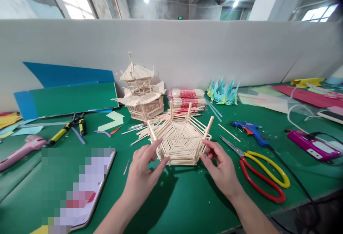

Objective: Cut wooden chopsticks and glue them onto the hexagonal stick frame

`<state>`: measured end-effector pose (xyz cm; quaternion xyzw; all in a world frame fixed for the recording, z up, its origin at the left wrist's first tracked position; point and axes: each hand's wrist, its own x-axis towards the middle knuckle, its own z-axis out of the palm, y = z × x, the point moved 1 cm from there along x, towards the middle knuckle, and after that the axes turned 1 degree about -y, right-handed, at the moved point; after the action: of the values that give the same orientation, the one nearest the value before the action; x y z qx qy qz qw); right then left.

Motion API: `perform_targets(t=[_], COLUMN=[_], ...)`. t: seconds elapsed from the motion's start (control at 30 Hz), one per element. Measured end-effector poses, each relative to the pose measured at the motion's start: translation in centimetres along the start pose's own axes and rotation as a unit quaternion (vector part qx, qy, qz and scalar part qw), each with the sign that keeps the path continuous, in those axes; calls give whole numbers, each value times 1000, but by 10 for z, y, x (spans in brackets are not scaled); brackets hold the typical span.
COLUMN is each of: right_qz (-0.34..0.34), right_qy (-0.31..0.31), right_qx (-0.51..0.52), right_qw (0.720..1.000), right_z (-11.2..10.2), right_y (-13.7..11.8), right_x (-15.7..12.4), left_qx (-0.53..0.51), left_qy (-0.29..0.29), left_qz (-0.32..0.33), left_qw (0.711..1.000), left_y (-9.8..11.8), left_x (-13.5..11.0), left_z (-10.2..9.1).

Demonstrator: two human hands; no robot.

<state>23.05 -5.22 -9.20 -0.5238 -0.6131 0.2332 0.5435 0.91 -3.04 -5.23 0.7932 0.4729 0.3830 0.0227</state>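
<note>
A hexagonal base made of pale wooden sticks (pixel 179 139) sits between my hands, with upright posts at its corners and a floor of sticks fanning out from the centre. My left hand (pixel 146 166) grips its near left corner between thumb and fingers. At the near right corner, my right hand (pixel 219 166) pinches the base the same way. Just behind stands a tiered stick pagoda (pixel 142 94) with flared roofs. Loose sticks (pixel 144 132) lie scattered between the pagoda and the base.
Right of my hands lie scissors (pixel 264 171) with red and yellow handles, a blue glue gun (pixel 250 131) and a purple power strip (pixel 312 144). A phone (pixel 88 191), yellow-handled pliers (pixel 60 133) and a pink tool (pixel 24 151) lie left. Bundled sticks (pixel 186 98) and folded paper (pixel 223 92) stand behind.
</note>
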Motion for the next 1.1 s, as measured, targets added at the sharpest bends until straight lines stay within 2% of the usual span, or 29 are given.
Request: perform_targets(t=[0.2, 0.3, 0.5, 0.77, 1.1], right_qz=[-3, -6, -13, -36, -37], right_qy=[-58, -85, -98, -93, -103], right_qx=[-8, -8, -2, -12, -27], right_qw=[998, 996, 995, 995, 994], right_z=[-3, -2, -1, 0, -1], right_y=[-6, -6, -6, -10, -9], right_x=[10, 16, 21, 20, 19], left_qx=[-40, -55, -75, -51, -51], left_qy=[-62, -112, -199, -256, -290], left_qz=[-13, -11, -12, -7, -22], left_qw=[997, 992, 977, 965, 955], left_y=[-10, -9, -6, -7, -3], left_x=[14, 20, 28, 30, 33], left_z=[-6, -11, -16, -16, -18])
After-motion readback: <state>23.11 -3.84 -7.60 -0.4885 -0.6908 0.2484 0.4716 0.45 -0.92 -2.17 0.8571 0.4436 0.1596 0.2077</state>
